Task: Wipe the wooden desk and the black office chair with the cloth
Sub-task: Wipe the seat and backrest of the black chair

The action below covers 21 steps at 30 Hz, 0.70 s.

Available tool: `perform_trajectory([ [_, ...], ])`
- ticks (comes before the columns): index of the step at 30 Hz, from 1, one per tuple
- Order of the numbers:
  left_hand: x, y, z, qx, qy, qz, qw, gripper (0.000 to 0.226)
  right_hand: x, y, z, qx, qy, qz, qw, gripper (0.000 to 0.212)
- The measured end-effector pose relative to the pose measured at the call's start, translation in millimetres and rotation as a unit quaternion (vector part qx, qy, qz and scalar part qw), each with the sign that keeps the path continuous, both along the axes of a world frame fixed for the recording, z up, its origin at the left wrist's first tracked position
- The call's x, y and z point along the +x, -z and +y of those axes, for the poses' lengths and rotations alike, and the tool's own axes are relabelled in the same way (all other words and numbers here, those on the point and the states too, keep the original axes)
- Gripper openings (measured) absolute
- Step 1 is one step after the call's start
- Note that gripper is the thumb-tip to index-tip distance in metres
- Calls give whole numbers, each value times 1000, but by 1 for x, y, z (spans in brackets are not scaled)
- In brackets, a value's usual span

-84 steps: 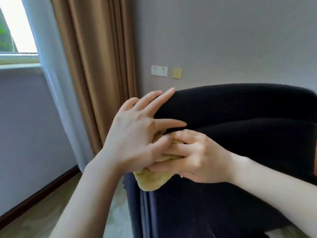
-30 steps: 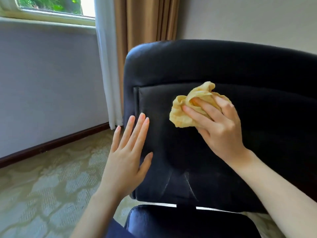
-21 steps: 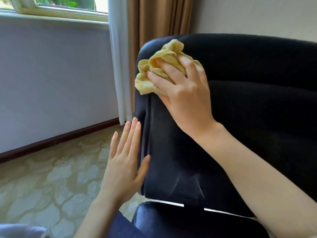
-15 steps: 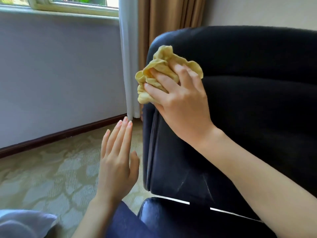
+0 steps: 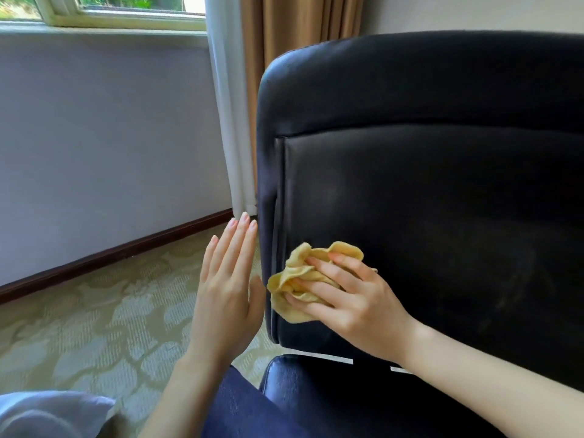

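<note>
The black office chair (image 5: 442,191) fills the right half of the view, its leather backrest facing me and its seat at the bottom. My right hand (image 5: 350,298) presses a crumpled yellow cloth (image 5: 300,273) against the lower left part of the backrest, near its side seam. My left hand (image 5: 227,289) hovers flat with fingers straight, just left of the backrest's edge, holding nothing. The wooden desk is out of view.
A grey wall (image 5: 104,137) with a dark skirting board runs along the left, under a window (image 5: 104,7). White and tan curtains (image 5: 252,74) hang behind the chair. Patterned carpet (image 5: 94,327) covers the floor. My knee in dark blue fabric (image 5: 240,409) is at the bottom.
My right hand has dragged the cloth from the backrest's upper left corner down to its lower left part. The left hand stays open beside the chair's edge.
</note>
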<state>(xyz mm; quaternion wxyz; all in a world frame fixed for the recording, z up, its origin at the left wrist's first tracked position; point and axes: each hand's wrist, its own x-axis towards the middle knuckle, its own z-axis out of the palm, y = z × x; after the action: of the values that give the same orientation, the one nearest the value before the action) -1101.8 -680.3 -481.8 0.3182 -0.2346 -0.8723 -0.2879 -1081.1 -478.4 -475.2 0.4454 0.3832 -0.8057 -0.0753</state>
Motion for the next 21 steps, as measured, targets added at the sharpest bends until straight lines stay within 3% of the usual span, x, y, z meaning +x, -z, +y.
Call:
perform_trajectory([
  [4,0,2,4,-4,16,-2,1000,71,6,-6,37,19,-14,6,1000,25],
  [9,0,7,1,0,18,-14,1000,69,-8,-43,43,-39,30,62,997,30],
  [13,-2,10,-3,10,10,-20,1000,69,-31,-84,21,-94,61,104,988,24],
  [21,-4,13,-17,51,-24,-39,998,67,-63,-109,-49,-127,106,75,983,20],
])
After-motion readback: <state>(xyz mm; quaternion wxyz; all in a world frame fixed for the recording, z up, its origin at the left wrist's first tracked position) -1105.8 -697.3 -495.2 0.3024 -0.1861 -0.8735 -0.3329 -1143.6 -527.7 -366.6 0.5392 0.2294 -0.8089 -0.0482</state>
